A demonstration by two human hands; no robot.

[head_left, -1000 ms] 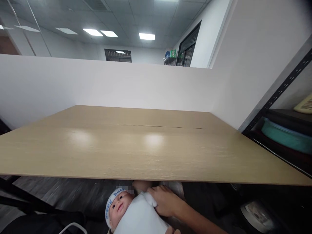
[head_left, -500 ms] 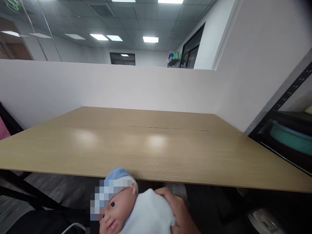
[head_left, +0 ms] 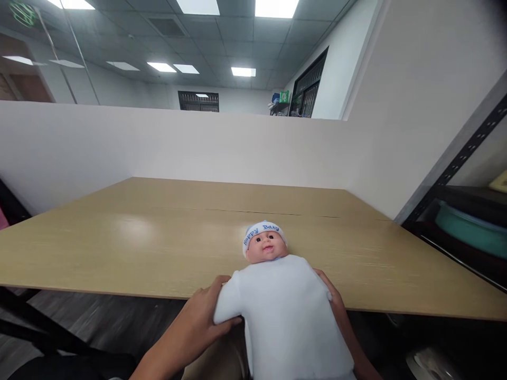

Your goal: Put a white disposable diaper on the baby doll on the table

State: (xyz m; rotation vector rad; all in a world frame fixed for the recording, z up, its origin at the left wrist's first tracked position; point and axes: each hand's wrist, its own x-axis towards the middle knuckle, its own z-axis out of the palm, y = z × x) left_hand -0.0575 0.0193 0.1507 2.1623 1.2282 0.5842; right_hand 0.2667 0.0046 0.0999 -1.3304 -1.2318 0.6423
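Note:
A baby doll [head_left: 283,311] in a white top lies face up at the table's front edge, its head over the tabletop and its body toward me. Its white and blue cap carries the words "Happy Baby". My left hand [head_left: 208,311] is closed round the doll's sleeve on the left of the picture, thumb below and fingers above. On the other side, my right hand [head_left: 331,293] grips the doll's side and arm; most of its fingers are hidden behind the white cloth.
The wooden table [head_left: 178,237] stretches ahead to a low white partition [head_left: 237,148]. To the right, a metal-framed shelf [head_left: 455,158] holds a teal container [head_left: 471,227]. A black table leg [head_left: 43,330] stands below at the left.
The doll has moved up and right from the lower edge, turning from tilted to upright in view, its head now over the table. My left hand has come into view holding its sleeve.

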